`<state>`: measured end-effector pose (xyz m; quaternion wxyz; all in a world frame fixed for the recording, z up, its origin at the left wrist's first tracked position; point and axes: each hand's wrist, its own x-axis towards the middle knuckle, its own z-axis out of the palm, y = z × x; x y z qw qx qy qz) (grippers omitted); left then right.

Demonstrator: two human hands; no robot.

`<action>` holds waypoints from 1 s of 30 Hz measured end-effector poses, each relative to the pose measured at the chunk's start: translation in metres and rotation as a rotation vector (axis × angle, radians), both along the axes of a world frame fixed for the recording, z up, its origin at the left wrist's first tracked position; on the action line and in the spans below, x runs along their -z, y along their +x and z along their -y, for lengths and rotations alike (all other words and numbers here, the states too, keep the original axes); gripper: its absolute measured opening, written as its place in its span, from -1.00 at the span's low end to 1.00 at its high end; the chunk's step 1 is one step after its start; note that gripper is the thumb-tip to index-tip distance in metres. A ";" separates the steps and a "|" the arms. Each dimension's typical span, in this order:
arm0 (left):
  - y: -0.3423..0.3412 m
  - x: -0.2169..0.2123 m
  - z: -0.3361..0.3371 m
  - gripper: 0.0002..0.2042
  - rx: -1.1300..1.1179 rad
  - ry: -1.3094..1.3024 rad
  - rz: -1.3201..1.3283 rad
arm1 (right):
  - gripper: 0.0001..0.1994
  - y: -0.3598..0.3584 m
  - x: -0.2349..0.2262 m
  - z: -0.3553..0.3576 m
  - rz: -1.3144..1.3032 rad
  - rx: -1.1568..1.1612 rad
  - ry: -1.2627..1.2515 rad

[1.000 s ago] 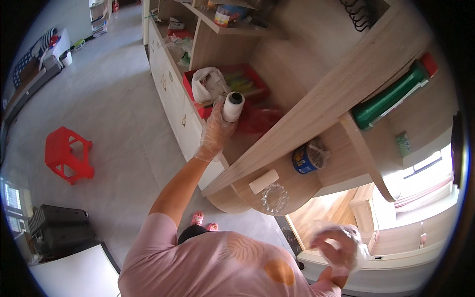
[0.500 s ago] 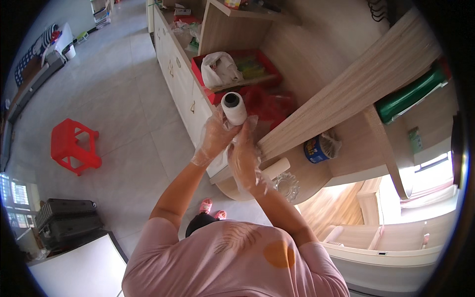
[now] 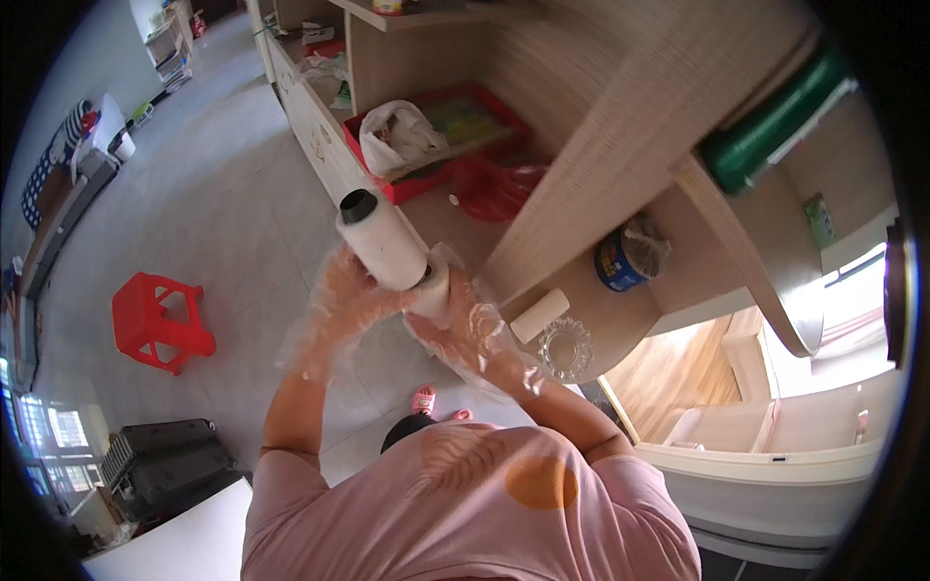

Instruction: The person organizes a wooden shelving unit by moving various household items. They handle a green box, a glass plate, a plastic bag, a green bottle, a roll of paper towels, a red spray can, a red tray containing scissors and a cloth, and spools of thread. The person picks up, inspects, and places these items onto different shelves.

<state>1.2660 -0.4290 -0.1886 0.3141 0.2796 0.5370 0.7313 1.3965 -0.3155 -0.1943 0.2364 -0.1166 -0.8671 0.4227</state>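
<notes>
Head view: your left grip (image 3: 349,290) is clamped on a spool (image 3: 386,247), at ten o'clock of centre; your right grip (image 3: 455,327) closes round a second spool (image 3: 433,296), at its five o'clock. Half a second ago only one showed; both grips are now occupied.

- Pale pink T-shirt (image 3: 620,523) with short sleeves (image 3: 288,481)
- Brownish feathery leaf print (image 3: 463,457) on the chest, beside a solid orange disc (image 3: 542,483)
- Clear, loose, crinkled plastic gloves (image 3: 308,341) over both hands (image 3: 351,298)
- Dark legwear (image 3: 405,432), mostly hidden
- Pink slippers (image 3: 424,398)
</notes>
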 end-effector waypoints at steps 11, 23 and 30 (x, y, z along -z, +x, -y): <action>0.085 -0.063 -0.021 -0.34 0.330 -0.147 -0.394 | -0.38 0.119 -0.041 -0.026 0.056 -0.001 0.043; 0.261 -0.117 -0.092 -0.31 0.400 -0.160 -0.429 | -0.41 0.291 -0.084 -0.085 -0.074 0.025 0.040; 0.329 -0.141 -0.132 -0.29 0.592 0.082 -0.171 | -0.40 0.360 -0.113 -0.119 -0.121 -0.006 -0.019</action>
